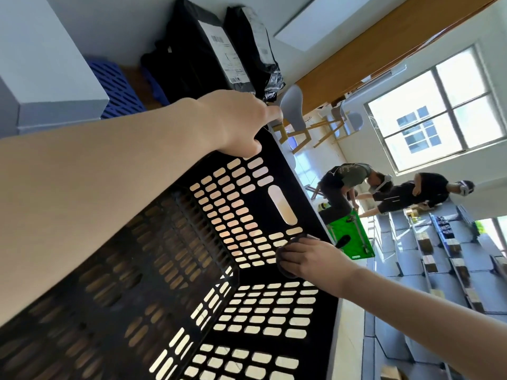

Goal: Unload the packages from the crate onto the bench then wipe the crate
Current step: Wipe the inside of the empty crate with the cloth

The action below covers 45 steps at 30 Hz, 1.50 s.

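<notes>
Two packages [208,50] lie on the table [115,26], upper centre. Left hand [241,124] grips the empty crate [164,270] by its rim; right hand [310,259], lower right, clutches a cloth [284,266] against its wall, which stretches up-left.

Place: large open workroom set up for parcel handling
Evidence: black packages [219,50] with printed shipping labels, lying on white bench [131,26]; black slotted crate [247,201] in foreground; blue crate [115,86] beside packages; green crate [354,237] further off; rows of grey tables [406,259] carrying small cardboard boxes [425,242]; two people [345,185] in head-worn gear, bent over tables; grey chairs [292,105] on wooden legs; big multi-pane window [439,111], another building visible outside
</notes>
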Each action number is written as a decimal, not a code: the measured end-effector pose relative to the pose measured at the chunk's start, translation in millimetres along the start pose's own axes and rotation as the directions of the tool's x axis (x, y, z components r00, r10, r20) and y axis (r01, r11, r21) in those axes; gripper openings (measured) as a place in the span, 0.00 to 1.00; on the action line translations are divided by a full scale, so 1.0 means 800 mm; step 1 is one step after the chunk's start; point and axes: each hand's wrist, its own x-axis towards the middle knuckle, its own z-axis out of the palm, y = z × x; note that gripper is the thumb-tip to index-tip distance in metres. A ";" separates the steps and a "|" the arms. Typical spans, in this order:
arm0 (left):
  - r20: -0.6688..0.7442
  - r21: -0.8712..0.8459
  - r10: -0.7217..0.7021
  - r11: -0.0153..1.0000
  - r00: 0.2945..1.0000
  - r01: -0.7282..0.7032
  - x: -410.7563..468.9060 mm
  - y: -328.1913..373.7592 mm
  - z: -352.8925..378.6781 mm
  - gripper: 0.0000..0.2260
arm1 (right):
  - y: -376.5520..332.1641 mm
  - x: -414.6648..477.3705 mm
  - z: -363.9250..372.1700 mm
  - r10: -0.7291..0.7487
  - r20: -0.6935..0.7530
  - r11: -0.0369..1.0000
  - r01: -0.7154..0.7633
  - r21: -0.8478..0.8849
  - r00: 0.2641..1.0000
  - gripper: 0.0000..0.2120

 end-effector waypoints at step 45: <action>-0.014 -0.301 -0.084 0.951 0.996 0.076 0.006 -0.002 0.002 0.26 | 0.011 0.106 -0.076 0.353 -0.341 0.924 -0.381 -0.016 0.871 0.28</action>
